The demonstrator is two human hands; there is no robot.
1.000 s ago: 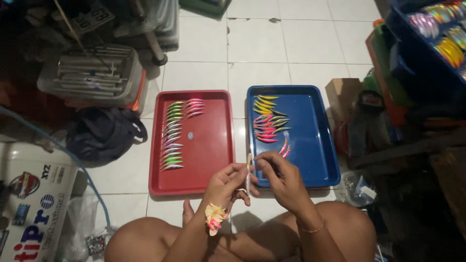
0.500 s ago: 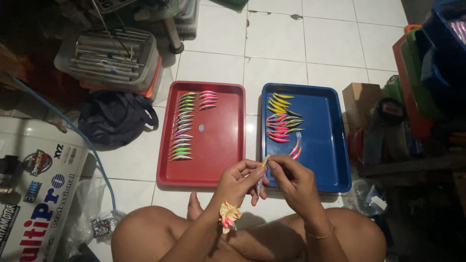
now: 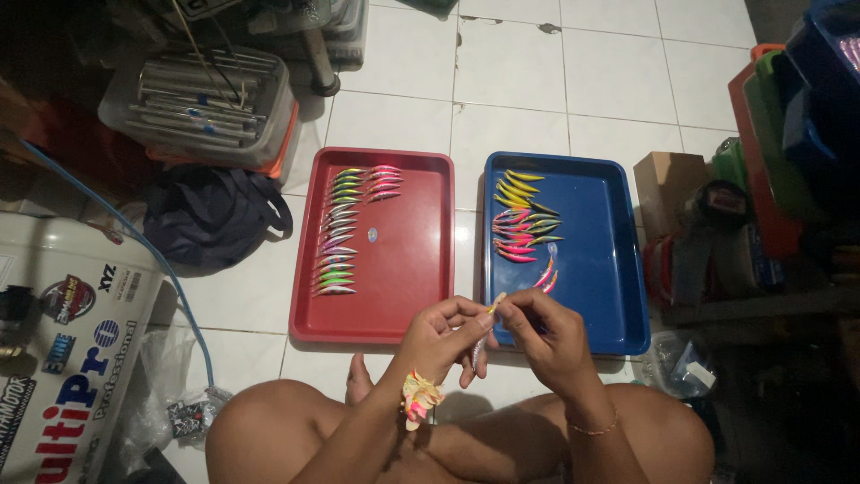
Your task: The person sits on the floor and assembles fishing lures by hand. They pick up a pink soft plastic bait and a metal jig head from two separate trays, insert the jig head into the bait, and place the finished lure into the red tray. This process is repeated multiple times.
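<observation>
Both hands (image 3: 497, 336) pinch a fishing lure (image 3: 484, 336) between them.

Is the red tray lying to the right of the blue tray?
No, the red tray lies left of the blue tray on the white tiled floor.

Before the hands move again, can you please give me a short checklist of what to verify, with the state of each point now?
1. Small lure held by both hands: ok. The left hand and the right hand pinch it together in front of the trays.
2. Lure's tip end, whether a hook or wire sits there: cannot tell, too small.
3. Red tray has bare room: ok, the lures lie only in its left part.
4. Blue tray has bare room: ok, the lures lie in its left part.
5. Colourful bundle at the left wrist stays put: cannot tell how it is fastened.
</observation>
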